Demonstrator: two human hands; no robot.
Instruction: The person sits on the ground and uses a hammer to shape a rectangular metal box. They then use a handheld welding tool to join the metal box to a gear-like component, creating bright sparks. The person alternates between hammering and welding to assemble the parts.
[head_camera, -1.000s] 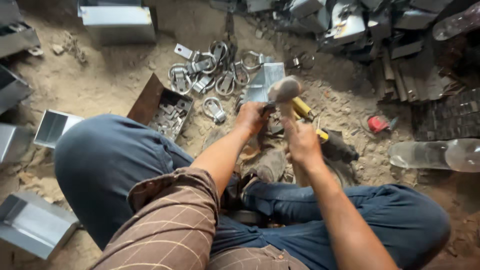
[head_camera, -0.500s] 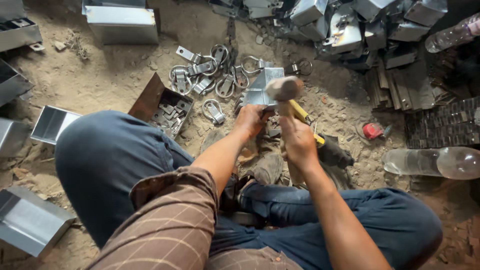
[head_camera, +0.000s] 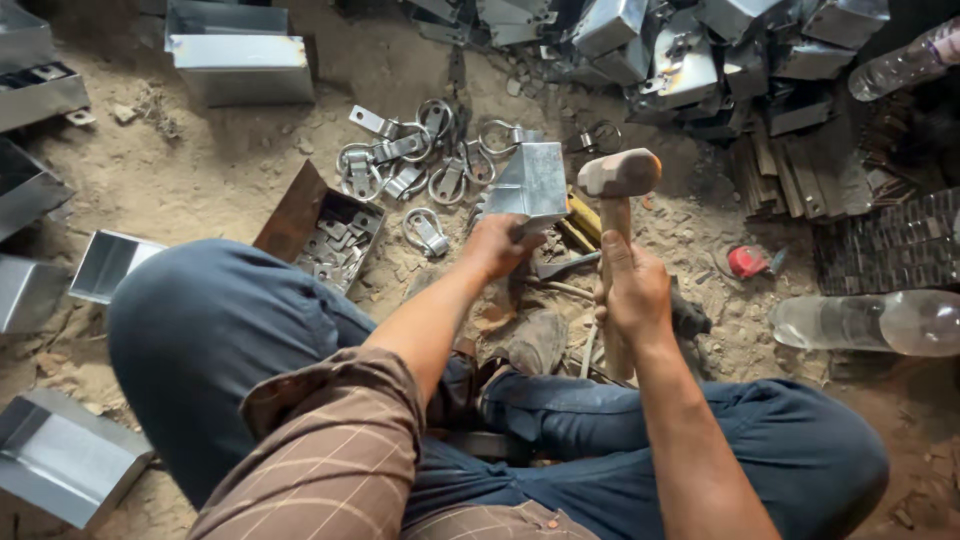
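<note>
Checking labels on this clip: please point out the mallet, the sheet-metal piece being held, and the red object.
mallet (head_camera: 620, 172), head view, on its head.
metal piece (head_camera: 530, 185), head view, flat face.
red object (head_camera: 746, 262), head view, centre.

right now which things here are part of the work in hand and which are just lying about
In hand:
- wooden mallet, gripped by the right hand
- folded sheet-metal piece, steadied by the left hand

Lying about:
- ring clamps
- plastic bottle
- red object
- metal trays
</note>
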